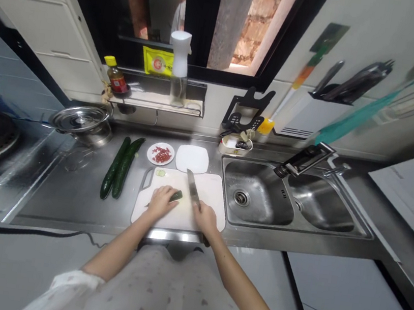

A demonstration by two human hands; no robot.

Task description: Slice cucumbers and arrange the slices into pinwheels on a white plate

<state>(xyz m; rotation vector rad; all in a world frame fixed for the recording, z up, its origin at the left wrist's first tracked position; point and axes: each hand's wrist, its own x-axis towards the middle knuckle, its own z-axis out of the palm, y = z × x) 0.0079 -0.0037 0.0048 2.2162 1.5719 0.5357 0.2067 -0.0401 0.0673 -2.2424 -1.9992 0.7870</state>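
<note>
My left hand [162,200] is closed over a piece of cucumber [176,196], pressing it on the white cutting board [206,183]; its green end shows past my fingers. In my right hand [204,218] is a kitchen knife [192,186], gripped by the handle. Its blade points away from me, just to the right of the cucumber piece and apart from it. A few pale cucumber slices [160,172] lie at the board's upper left. Two whole cucumbers [123,166] rest side by side on the counter, left of the board.
Behind the board stand a plate of chopped red bits [160,154] and a white square plate [192,158]. The double sink [259,193] adjoins the board's right side. A lidded steel pot [82,124] is at the back left. A spray bottle [179,69] stands on the wall shelf.
</note>
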